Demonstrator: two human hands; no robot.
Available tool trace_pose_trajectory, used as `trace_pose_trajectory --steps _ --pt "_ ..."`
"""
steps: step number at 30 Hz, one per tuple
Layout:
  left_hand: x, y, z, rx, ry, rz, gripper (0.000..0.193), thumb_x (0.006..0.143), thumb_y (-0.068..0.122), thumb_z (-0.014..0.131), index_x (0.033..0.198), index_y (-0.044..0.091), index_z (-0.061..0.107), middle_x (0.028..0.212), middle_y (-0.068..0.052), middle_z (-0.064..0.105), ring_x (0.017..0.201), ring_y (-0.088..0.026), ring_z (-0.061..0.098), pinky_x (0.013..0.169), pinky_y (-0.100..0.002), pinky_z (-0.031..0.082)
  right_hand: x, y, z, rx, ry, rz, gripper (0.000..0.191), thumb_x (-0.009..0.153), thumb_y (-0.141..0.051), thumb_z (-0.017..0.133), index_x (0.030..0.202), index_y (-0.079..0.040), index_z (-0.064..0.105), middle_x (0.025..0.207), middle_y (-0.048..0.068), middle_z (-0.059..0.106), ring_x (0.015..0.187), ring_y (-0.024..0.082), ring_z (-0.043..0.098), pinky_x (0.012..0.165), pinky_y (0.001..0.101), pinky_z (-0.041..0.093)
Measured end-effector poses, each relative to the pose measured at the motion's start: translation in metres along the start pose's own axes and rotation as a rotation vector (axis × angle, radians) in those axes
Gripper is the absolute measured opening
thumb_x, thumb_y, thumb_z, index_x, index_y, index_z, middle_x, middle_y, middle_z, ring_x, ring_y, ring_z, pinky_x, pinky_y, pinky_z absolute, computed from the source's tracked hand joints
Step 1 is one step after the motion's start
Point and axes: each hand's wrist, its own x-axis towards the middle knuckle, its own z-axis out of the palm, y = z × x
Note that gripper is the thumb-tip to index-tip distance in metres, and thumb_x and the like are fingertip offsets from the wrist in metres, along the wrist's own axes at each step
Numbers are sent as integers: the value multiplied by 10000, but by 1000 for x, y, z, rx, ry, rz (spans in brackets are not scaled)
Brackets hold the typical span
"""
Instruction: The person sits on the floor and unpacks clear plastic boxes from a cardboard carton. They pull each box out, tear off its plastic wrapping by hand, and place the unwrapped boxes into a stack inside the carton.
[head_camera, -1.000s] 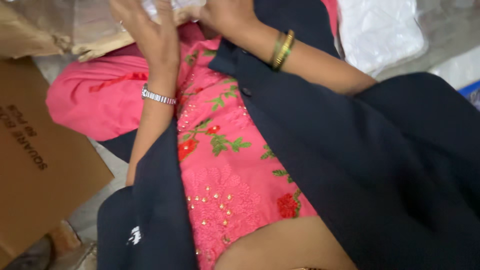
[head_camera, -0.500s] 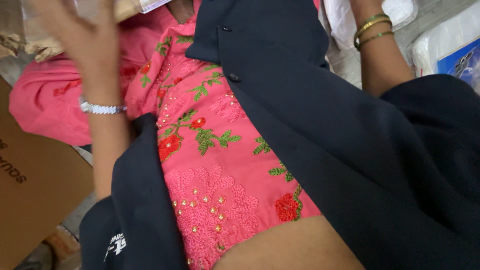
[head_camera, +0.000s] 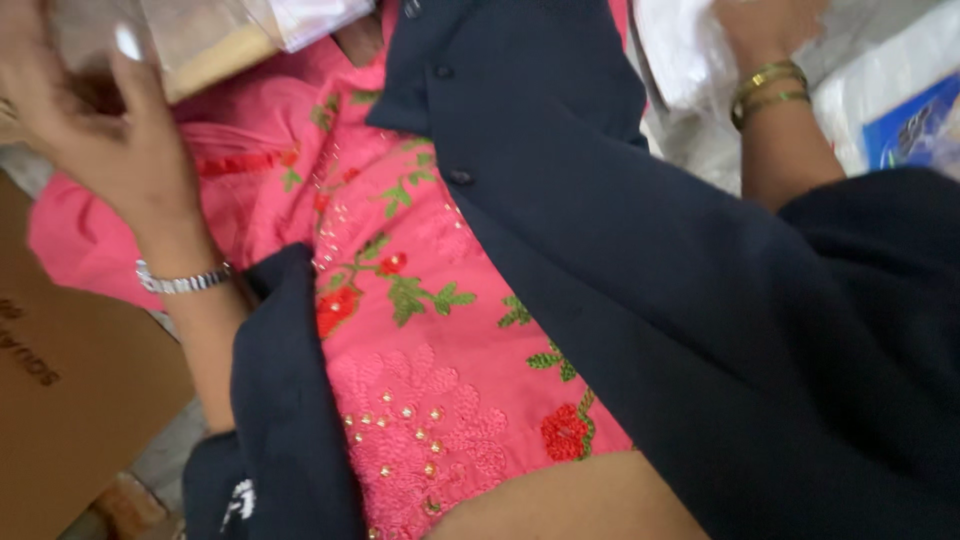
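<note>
1. Clear plastic wraps the flat packet (head_camera: 200, 40) that the left hand (head_camera: 95, 130) cups from below, fingers spread against it.
2. The right hand (head_camera: 765, 30) rests on a white plastic bag (head_camera: 680, 60); its fingers run past the frame edge, so I cannot tell whether it grips.
3. Between the hands lie a pink embroidered garment (head_camera: 420, 330) and dark jacket (head_camera: 620, 260).
4. Risk: the loosely supported packet could slide off the palm, perhaps towards the cardboard box (head_camera: 70, 400) below.
</note>
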Motion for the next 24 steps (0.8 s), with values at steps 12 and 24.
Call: trace_pose_trajectory --steps 12,24 --pt "8 43 -10 133 120 -36 378 1001 3 727 1374 18 672 1482 -161 589 1008 -199 693 839 -282 585 -30 -71 -5 6 214 -538 317 902 -320 713 1196 -217 769 1561 211 421 1443 547 243 1066 763 263" --pt "43 88 5 185 51 -113 327 967 56 732 1291 26 697 1144 -144 705 883 -193 723 731 -300 594 16 -107 -11 23 341 -235 490 1045 -324 599 1370 43 584 1413 200 483 1258 500 419 960 733 294"
